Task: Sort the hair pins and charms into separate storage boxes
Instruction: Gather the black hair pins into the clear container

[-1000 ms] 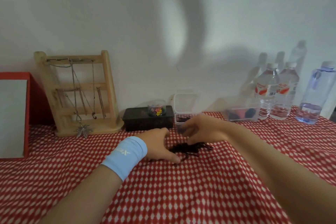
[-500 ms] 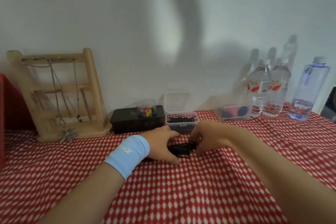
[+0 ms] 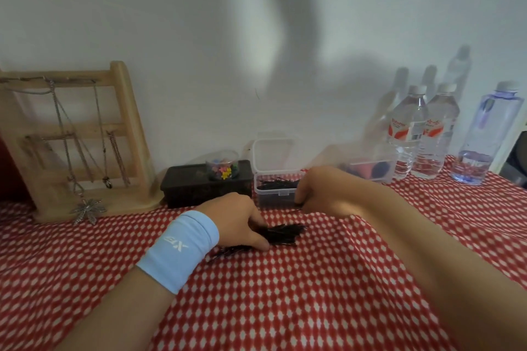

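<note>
A bundle of black hair pins (image 3: 285,234) lies on the red checked cloth. My left hand (image 3: 239,219), with a light blue wristband, grips the bundle's left end between thumb and fingers. My right hand (image 3: 319,191) is curled at the front right corner of the clear hair pin box (image 3: 278,194), and something dark, apparently a few pins, shows at its fingertips. That box stands open with its lid up and black pins inside. A small round clear tub of coloured charms (image 3: 224,169) sits on top of a black box (image 3: 188,185).
A wooden jewellery stand (image 3: 85,137) hung with chains stands at the back left. Another clear box (image 3: 368,165) holding dark and red items sits behind my right arm. Three water bottles (image 3: 427,134) line the back right, against the wall.
My right hand has lifted away from the pile and moved back to the front of the clear pin box. My left hand has stayed on the bundle. The view has shifted slightly.
</note>
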`<state>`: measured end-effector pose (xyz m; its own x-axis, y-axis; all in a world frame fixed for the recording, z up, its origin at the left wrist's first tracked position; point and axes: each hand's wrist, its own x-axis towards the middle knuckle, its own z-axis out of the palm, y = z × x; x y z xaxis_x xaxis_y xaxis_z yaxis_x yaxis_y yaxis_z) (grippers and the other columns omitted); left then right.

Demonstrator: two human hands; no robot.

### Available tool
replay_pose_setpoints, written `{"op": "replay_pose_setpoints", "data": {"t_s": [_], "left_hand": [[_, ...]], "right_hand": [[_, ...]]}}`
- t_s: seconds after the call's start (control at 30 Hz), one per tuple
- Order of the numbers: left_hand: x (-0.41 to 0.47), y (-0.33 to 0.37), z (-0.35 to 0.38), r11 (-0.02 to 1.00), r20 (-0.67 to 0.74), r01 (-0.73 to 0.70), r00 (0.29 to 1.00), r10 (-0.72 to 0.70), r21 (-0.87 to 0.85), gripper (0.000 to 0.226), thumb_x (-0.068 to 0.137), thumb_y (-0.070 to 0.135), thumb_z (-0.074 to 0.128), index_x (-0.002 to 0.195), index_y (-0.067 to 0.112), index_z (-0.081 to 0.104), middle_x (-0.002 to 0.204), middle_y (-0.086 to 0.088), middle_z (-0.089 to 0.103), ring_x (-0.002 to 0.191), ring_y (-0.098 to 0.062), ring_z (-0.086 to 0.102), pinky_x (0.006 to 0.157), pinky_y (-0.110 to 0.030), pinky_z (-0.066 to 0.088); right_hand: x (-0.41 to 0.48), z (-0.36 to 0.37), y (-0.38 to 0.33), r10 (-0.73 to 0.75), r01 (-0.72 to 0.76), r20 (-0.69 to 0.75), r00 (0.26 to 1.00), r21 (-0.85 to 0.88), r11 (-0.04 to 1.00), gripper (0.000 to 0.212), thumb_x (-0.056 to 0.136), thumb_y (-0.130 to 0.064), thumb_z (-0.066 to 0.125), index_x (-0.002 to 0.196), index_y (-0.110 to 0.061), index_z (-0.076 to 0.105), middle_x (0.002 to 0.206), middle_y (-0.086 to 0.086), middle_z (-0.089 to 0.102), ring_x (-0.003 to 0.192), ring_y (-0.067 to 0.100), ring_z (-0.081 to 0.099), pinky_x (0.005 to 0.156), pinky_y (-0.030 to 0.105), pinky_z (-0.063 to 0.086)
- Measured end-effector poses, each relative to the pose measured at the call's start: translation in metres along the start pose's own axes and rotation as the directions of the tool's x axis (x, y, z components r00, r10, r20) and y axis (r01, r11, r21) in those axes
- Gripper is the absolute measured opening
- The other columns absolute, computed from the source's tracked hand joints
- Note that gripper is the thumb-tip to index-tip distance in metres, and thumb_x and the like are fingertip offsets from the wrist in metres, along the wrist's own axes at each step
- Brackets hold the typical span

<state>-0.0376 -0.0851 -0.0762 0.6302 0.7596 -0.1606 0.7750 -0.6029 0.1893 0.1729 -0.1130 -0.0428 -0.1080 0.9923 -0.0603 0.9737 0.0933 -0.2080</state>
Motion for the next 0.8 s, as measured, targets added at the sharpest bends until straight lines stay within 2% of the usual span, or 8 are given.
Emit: {"op": "replay_pose_setpoints", "data": {"t_s": [0.1,0.23,0.4,0.5,0.53,0.6,0.7,0.8], "left_hand": [[-0.006,-0.007,-0.003,0.997,0.037,0.016,0.999,-0.018,0.076,0.041,0.082,0.053,0.068,0.117,0.033,0.071,0.108,0.014,0.057,0.100,-0.010,0.057,0.094,-0.032,0.050],[-0.011,-0.017,-0.005,0.999,0.001,0.035,0.999,-0.035,0.027,0.033,0.085,0.047,0.068,0.114,0.032,0.073,0.099,0.015,0.062,0.094,-0.006,0.058,0.088,-0.024,0.047],[-0.012,-0.021,-0.008,0.998,-0.023,0.052,0.998,-0.052,-0.035,0.026,0.086,0.040,0.070,0.110,0.030,0.074,0.093,0.021,0.060,0.085,0.001,0.055,0.081,-0.016,0.040],[-0.012,-0.019,-0.010,0.998,-0.017,0.049,0.999,-0.050,-0.046,0.026,0.087,0.035,0.071,0.112,0.029,0.074,0.102,0.018,0.068,0.087,0.002,0.057,0.082,-0.015,0.041],[-0.013,-0.019,-0.011,0.997,-0.015,0.047,0.999,-0.048,-0.054,0.026,0.087,0.034,0.071,0.111,0.029,0.074,0.105,0.017,0.070,0.087,0.002,0.058,0.084,-0.015,0.041],[-0.016,-0.021,-0.013,0.996,-0.022,0.043,0.999,-0.045,-0.073,0.023,0.086,0.032,0.071,0.109,0.029,0.076,0.106,0.017,0.071,0.087,0.003,0.060,0.086,-0.015,0.043],[-0.019,-0.026,-0.016,0.993,-0.069,0.044,0.996,-0.051,-0.108,0.016,0.086,0.031,0.071,0.101,0.031,0.077,0.097,0.020,0.071,0.086,0.004,0.063,0.090,-0.018,0.048],[-0.023,-0.029,-0.023,0.991,-0.113,0.054,0.991,-0.068,-0.119,0.012,0.087,0.034,0.070,0.096,0.034,0.078,0.090,0.024,0.069,0.084,0.005,0.063,0.088,-0.018,0.049]], "right_hand": [[0.000,0.006,-0.014,-0.094,0.092,0.030,0.995,0.057,0.994,0.024,0.089,-0.023,0.072,0.111,-0.031,0.075,0.114,-0.009,0.069,0.102,0.012,0.062,0.100,0.028,0.048],[0.003,0.015,-0.026,-0.251,0.249,0.073,0.965,0.041,0.968,0.031,0.092,-0.018,0.069,0.121,-0.029,0.073,0.115,-0.011,0.073,0.093,0.002,0.061,0.091,0.018,0.046],[0.003,0.019,-0.024,-0.259,0.257,0.069,0.963,0.033,0.966,0.034,0.096,-0.029,0.062,0.130,-0.030,0.067,0.128,-0.012,0.066,0.103,0.002,0.057,0.094,0.018,0.039],[0.001,0.024,-0.026,-0.244,0.251,0.182,0.952,-0.016,0.968,0.058,0.090,-0.044,0.069,0.144,-0.031,0.053,0.139,-0.013,0.057,0.117,0.009,0.055,0.098,0.022,0.039],[0.002,0.025,-0.027,-0.234,0.246,0.210,0.949,-0.031,0.969,0.062,0.088,-0.045,0.071,0.145,-0.030,0.052,0.137,-0.013,0.057,0.115,0.010,0.056,0.096,0.023,0.040],[0.004,0.026,-0.028,-0.236,0.253,0.225,0.945,-0.050,0.966,0.054,0.088,-0.039,0.073,0.139,-0.030,0.058,0.129,-0.011,0.062,0.105,0.010,0.058,0.090,0.022,0.043],[0.003,0.023,-0.027,-0.210,0.216,0.201,0.957,-0.010,0.976,0.038,0.091,-0.026,0.072,0.129,-0.027,0.068,0.119,-0.012,0.066,0.098,0.007,0.057,0.088,0.020,0.041],[0.001,0.021,-0.025,-0.194,0.196,0.171,0.966,0.008,0.981,0.030,0.094,-0.025,0.069,0.123,-0.026,0.071,0.107,-0.014,0.062,0.096,0.008,0.055,0.086,0.019,0.038]]}}
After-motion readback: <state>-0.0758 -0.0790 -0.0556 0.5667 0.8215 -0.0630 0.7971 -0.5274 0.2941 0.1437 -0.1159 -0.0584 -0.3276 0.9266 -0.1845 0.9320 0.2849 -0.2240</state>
